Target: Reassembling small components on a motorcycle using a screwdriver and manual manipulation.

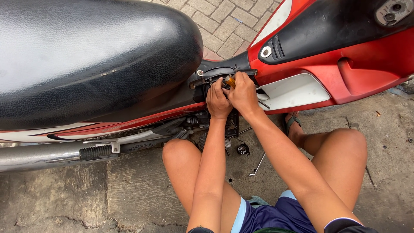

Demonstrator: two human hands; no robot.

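On the far left the black seat point(86, 56) of a red motorbike point(366, 73) fills the upper part of the view, bulging over the frame so that anything under its front edge can only be reached from the side. Below it the grey exhaust pipe point(39, 156) runs along the concrete, with a ribbed black footpeg point(95, 152) folded beside it, low enough to stay out of the arms' way. The person squats close to the bike, knees spread, which brings both forearms straight up to the gap between seat and red side panel. The left hand point(217, 101) is curled with its fingers tucked in against the dark bracket point(220, 73) just under the seat's nose; it seems to brace or steady something there, but whether it clasps anything I cannot tell, since the knuckles hide the palm. Touching it on the right, the right hand point(243, 92) is closed tight around a tool whose orange handle point(230, 80) pokes out above the fingers, its tip pointed into the same bracket; the two hands press together, likely for steadiness. Further right, on the ground between the legs, lie a thin metal rod point(258, 165) and a small black round part point(243, 149), within easy reach. A sandalled foot point(293, 125) rests under the white panel point(295, 90).
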